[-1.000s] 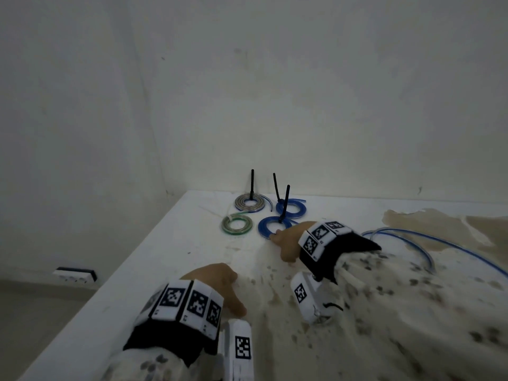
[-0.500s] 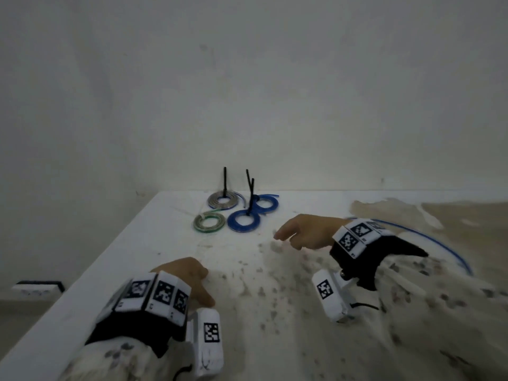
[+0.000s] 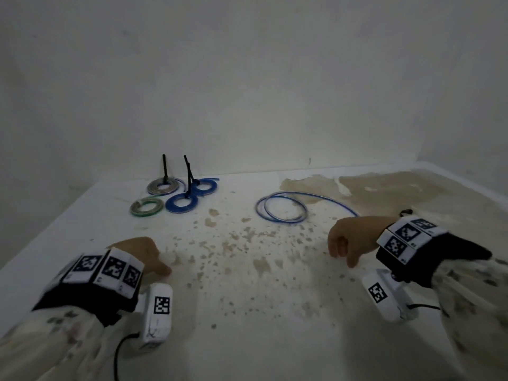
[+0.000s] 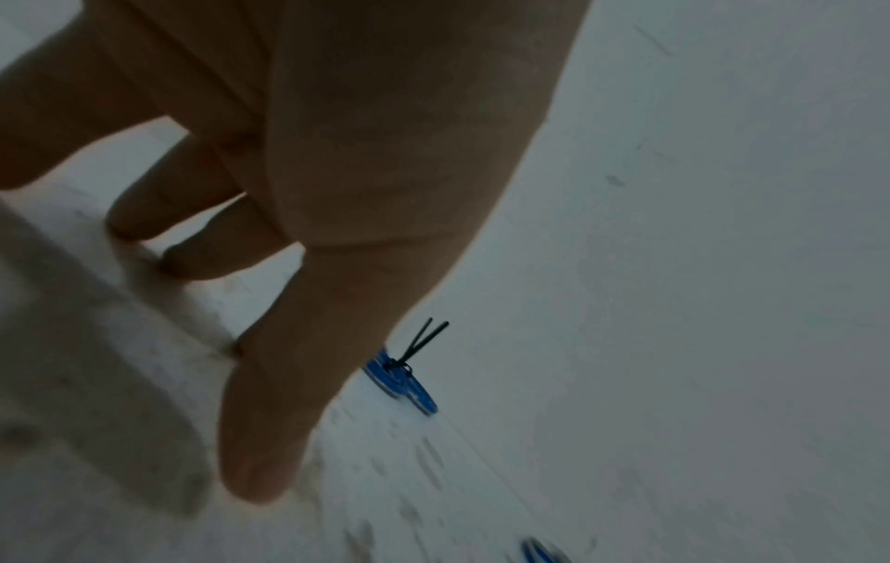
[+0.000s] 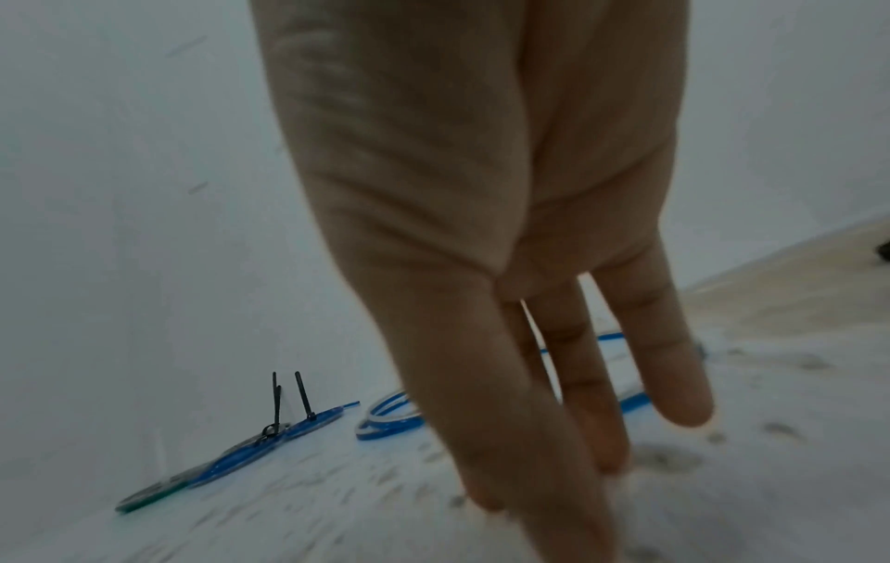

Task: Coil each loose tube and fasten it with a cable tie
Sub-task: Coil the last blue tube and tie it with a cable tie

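**Four coils laid by, one tube left loose**

Four coils are seen grouped at the far left of the surface (image 3: pixel 275 312), near the wall: a grey coil (image 3: pixel 162 186), a green coil (image 3: pixel 146 207) and two blue coils (image 3: pixel 182 202) (image 3: pixel 205 186). Black ties (image 3: pixel 164 169) are seen standing up from three of them; on the green coil no tie can be made out. One blue tube (image 3: pixel 280 209) is left well to the right of them, lying in a couple of wide, slack loops with its tail running off toward the right hand (image 3: pixel 350 239); no tie is seen on it. Nothing is held: the right hand is relaxed, fingers hanging loose above the surface, and the left hand (image 3: pixel 140 254) is rested, loosely curled and empty, near the front edge. Most of the work is judged done; tightening and tying the last tube remain.
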